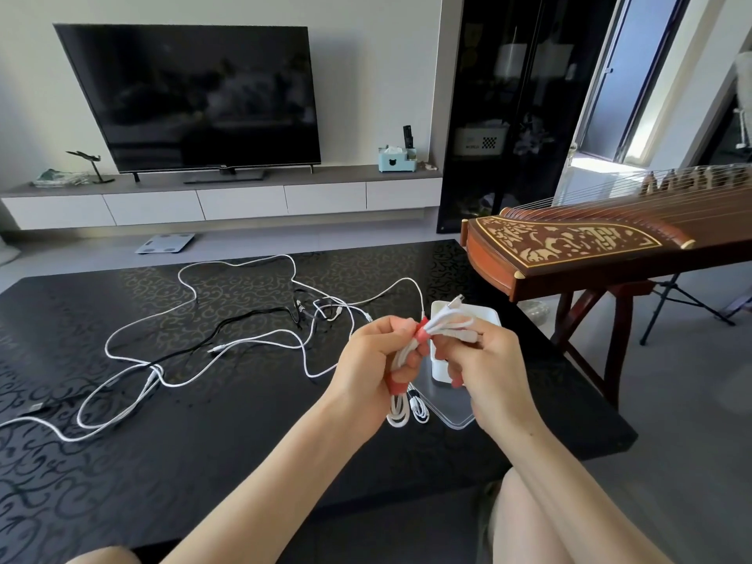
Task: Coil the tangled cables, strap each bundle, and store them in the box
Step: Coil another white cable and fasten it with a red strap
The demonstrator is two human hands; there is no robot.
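Item: coiled white cable bundle [398, 415], held in the air above the near right part of the black patterned table [203, 462], in front of the white box [442, 370]. Left hand [376, 360]: forearm reaching up from lower left, back of the hand toward the camera, fingers curled tight round the middle of the bundle, whose loops hang below the fist. Right hand [488, 364]: forearm rising from lower right, fingers bent inward and clasping the upper end of the bundle, whose plug ends stick out above the knuckles. Red strap [422, 333]: wrapped round the bundle between the two hands; a further red end shows beneath the left fist. Clear lid [453, 413]: flat on the table, just in front of the box. Loose cables [154, 370]: white and black, uncoiled, sprawled across the table's middle and left, well apart from the hands. Wooden zither [569, 242]: on a stand to the right.
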